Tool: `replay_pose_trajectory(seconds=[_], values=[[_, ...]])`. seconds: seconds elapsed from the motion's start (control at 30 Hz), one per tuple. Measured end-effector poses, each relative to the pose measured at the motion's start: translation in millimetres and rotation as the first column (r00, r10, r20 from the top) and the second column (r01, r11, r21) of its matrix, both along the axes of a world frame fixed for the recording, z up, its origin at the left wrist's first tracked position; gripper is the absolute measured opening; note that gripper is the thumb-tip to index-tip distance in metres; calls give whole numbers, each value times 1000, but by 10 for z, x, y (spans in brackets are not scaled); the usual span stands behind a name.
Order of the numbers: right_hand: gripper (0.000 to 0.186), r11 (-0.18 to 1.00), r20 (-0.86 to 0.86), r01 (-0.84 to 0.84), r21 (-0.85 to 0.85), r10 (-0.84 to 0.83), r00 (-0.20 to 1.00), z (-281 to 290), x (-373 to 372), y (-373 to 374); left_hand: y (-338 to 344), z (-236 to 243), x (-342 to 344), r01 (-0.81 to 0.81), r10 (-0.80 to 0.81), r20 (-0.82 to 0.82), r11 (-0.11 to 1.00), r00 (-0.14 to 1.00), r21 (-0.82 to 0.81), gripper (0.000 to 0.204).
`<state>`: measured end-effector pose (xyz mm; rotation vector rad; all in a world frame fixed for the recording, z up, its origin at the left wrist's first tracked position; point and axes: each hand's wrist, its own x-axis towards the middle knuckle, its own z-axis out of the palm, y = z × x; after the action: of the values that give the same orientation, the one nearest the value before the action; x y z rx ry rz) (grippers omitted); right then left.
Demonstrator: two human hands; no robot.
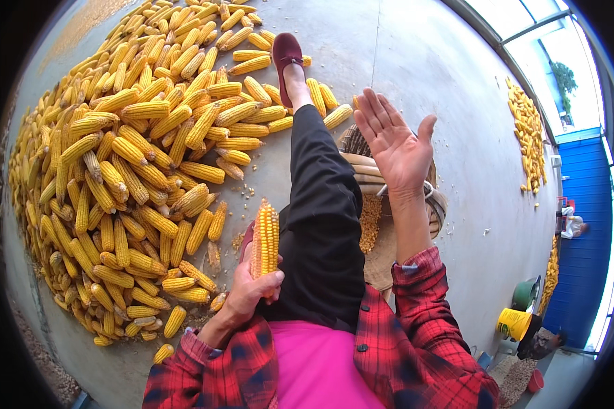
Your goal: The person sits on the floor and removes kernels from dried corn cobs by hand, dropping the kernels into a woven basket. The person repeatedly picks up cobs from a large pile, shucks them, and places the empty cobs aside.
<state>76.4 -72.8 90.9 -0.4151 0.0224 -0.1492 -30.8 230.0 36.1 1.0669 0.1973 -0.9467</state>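
Observation:
My left hand (250, 292) is closed round the lower end of a yellow corn cob (265, 238), which stands nearly upright beside my thigh. Some kernel rows look stripped along its left side. My right hand (397, 146) is raised, palm up, with fingers stretched out and nothing in it. Partly hidden behind that hand and forearm is a round woven basket (438, 204) with loose yellow kernels (370, 221) inside. A big heap of corn cobs (143, 170) covers the floor on my left and ahead.
Loose kernels lie on the grey floor (477, 136) by the heap. More cobs (527, 136) are piled along the far right wall. At the lower right stand a yellow bucket (513, 323), a green container (525, 294) and a red pot (535, 380). My leg stretches forward beside the basket.

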Motion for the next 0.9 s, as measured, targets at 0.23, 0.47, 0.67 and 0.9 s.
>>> replay_pose_trajectory(seconds=[0.23,0.47,0.67,0.9], values=[[90,993,27,73,95,-76,997,117,-511,48,-140,146,-129,154,-154,100,988,983,8,38],[82,981,1,147,123,-148,989,3,-852,-22,-162,189,-251,198,-195,119,980,974,-13,36],[80,965,-39,219,146,-215,976,-30,-1206,33,-250,183,-208,226,-216,133,972,967,-59,37],[93,961,17,271,55,-272,962,71,-1576,109,-589,279,-128,317,-276,234,935,932,-158,35]])
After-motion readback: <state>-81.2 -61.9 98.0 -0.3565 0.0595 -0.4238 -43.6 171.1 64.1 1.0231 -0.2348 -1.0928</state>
